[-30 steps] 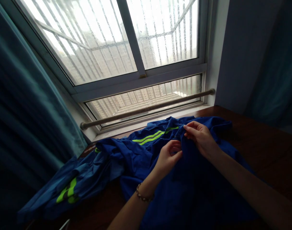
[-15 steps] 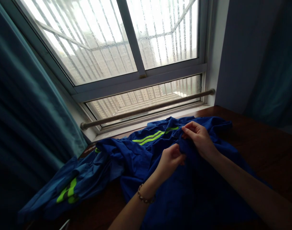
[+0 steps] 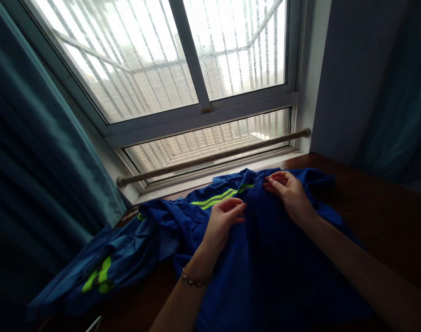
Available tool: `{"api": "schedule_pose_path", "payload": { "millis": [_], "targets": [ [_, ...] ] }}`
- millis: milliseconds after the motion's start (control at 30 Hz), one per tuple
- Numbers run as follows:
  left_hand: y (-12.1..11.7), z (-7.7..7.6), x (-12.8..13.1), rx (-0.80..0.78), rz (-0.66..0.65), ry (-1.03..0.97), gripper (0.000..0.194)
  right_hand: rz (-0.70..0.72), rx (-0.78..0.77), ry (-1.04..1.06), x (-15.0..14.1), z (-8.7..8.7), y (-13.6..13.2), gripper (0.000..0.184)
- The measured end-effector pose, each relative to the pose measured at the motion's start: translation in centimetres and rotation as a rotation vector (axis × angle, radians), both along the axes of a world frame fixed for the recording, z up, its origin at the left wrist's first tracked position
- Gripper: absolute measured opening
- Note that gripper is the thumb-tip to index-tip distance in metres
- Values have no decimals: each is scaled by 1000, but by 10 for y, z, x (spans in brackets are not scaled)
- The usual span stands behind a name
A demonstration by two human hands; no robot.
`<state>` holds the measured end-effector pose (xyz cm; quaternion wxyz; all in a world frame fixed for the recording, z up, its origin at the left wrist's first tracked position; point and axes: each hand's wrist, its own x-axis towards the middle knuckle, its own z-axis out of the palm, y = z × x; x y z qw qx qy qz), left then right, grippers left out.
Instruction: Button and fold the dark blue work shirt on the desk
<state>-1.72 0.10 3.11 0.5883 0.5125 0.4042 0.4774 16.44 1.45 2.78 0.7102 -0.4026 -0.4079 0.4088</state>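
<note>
A blue work jacket with a yellow-green and grey reflective strip lies spread and rumpled on a dark wooden surface. My right hand pinches its dark front edge near the far end, thumb and fingers together on the cloth. A little nearer and to the left, my left hand, with a braided bracelet at the wrist, has thumb and forefinger closed on a fold along the same edge. Another crumpled part of blue clothing, also with reflective strips, lies to the left; whether it joins the jacket I cannot tell.
Beyond the cloth is a barred window with a metal rail across its lower part. A teal curtain hangs on the left. Bare dark wood shows at the right. Something thin and white lies at the bottom left.
My left hand has moved left and slightly away from me, widening the gap between the hands. The right hand has shifted slightly. The jacket's front edge now lies straighter.
</note>
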Motion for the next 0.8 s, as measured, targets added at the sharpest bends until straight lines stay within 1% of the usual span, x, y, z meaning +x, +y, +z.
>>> {"api": "schedule_pose_path", "payload": {
  "millis": [67,100,167,233,267,333,400,500,633,700,800],
  "targets": [
    [1,-1,-3,-56,-26,-49,26,1,40,-129,-3,2,-4,28],
    [2,-1,-4,-83,-44,-66,26,-13,68,-239,-4,4,-8,26],
    [3,-1,-5,-133,-75,-88,26,-28,155,-515,-9,9,-18,16],
    [3,-2,-5,-165,-96,-92,25,5,277,-780,-14,13,-28,6],
    [3,-2,-5,-172,-102,-91,25,35,335,-884,-16,15,-32,6],
    [3,-2,-4,-173,-106,-89,24,95,407,-1004,-19,15,-38,8],
    [2,-1,-3,-172,-120,-86,24,120,411,-1027,-21,14,-39,9],
    [0,1,-2,-154,-153,-73,27,135,358,-992,-21,12,-37,10],
    [-4,8,0,-102,-128,-55,33,140,293,-931,-20,10,-34,12],
    [-6,11,-1,-74,-125,-32,35,182,242,-842,-20,8,-33,12],
    [-8,14,-3,-60,-140,22,31,308,114,-610,-20,7,-30,10]
  ]
}}
